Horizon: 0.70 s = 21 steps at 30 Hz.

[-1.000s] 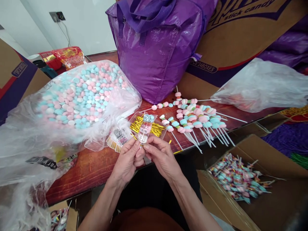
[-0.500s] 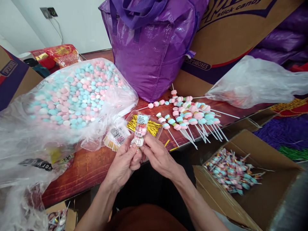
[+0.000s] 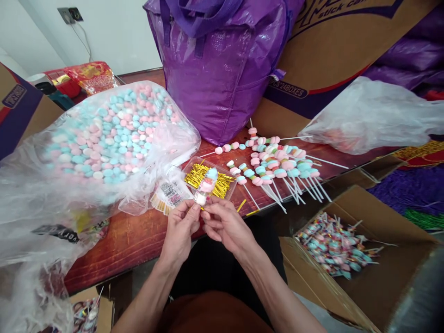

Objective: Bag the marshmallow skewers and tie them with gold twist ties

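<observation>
A wrapped candy stick (image 3: 207,182), its pink, white and blue sweets inside a clear sleeve, stands tilted in front of me. My left hand (image 3: 182,224) is closed around its lower end, thumb and fingers pinching just below the sweets. Against that same spot, my right hand (image 3: 227,225) pinches a bit of gold twist tie (image 3: 203,208); its lower fingers are curled. Just behind the candy is a clear plastic tray (image 3: 233,190) with many gold twist ties (image 3: 196,175). Printed clear sleeves (image 3: 169,195) lie in a stack left of the tray.
Unwrapped candy sticks (image 3: 277,166) lie piled at the right of the table. A large bag of loose sweets (image 3: 114,134) fills the left. Behind stand a purple bag (image 3: 222,78) and a carton (image 3: 305,69). An open box (image 3: 378,277) at lower right holds wrapped candy sticks.
The candy stick has turned and tilted, so its printed barcode no longer faces me. My fingers have slid down to its lower end, and the right hand has opened slightly away from the sleeve.
</observation>
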Each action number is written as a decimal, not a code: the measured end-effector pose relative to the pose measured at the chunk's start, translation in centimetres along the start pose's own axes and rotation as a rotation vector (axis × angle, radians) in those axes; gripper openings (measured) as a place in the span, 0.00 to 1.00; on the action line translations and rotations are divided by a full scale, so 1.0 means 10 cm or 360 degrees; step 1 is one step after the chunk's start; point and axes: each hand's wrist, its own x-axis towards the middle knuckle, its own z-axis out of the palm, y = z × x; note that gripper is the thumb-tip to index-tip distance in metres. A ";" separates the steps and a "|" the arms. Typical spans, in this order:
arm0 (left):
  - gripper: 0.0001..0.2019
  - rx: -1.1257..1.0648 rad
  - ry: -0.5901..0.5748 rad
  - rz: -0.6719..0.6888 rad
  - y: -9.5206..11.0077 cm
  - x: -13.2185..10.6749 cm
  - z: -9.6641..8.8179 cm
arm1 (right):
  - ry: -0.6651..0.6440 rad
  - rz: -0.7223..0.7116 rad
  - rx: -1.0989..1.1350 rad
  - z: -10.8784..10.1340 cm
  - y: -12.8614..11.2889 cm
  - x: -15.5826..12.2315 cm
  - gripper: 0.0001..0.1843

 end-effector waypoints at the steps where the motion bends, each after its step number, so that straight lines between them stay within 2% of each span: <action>1: 0.16 -0.0093 -0.0015 -0.0094 0.02 0.01 0.01 | -0.0001 -0.0037 -0.0042 -0.02 0.00 -0.01 0.08; 3: 0.18 -0.0239 -0.0031 -0.0228 0.06 0.02 0.03 | 0.0042 -0.0279 -0.0354 -0.06 0.02 -0.04 0.11; 6: 0.18 -0.0388 -0.0014 -0.0344 0.14 0.04 0.04 | 0.0206 -0.0946 -0.1037 -0.15 0.06 -0.09 0.07; 9: 0.19 -0.0513 -0.0003 -0.0493 0.18 0.04 0.05 | 0.0270 -0.1557 -0.1518 -0.24 0.11 -0.09 0.12; 13: 0.21 -0.0628 -0.0011 -0.0664 0.17 0.01 0.08 | 0.0329 -0.2018 -0.1837 -0.27 0.11 -0.06 0.15; 15: 0.19 -0.0648 -0.0020 -0.0690 0.14 -0.02 0.11 | 0.0396 -0.2156 -0.1899 -0.24 0.09 -0.06 0.13; 17: 0.17 -0.0627 -0.0009 -0.0625 0.10 -0.04 0.13 | 0.0467 -0.2175 -0.1940 -0.18 0.08 -0.07 0.10; 19: 0.16 -0.0560 0.0019 -0.0479 0.06 -0.04 0.16 | 0.0568 -0.2022 -0.1891 -0.10 0.09 -0.08 0.09; 21: 0.16 -0.0453 0.0008 -0.0339 0.04 -0.04 0.17 | 0.0634 -0.1754 -0.1677 -0.01 0.09 -0.11 0.10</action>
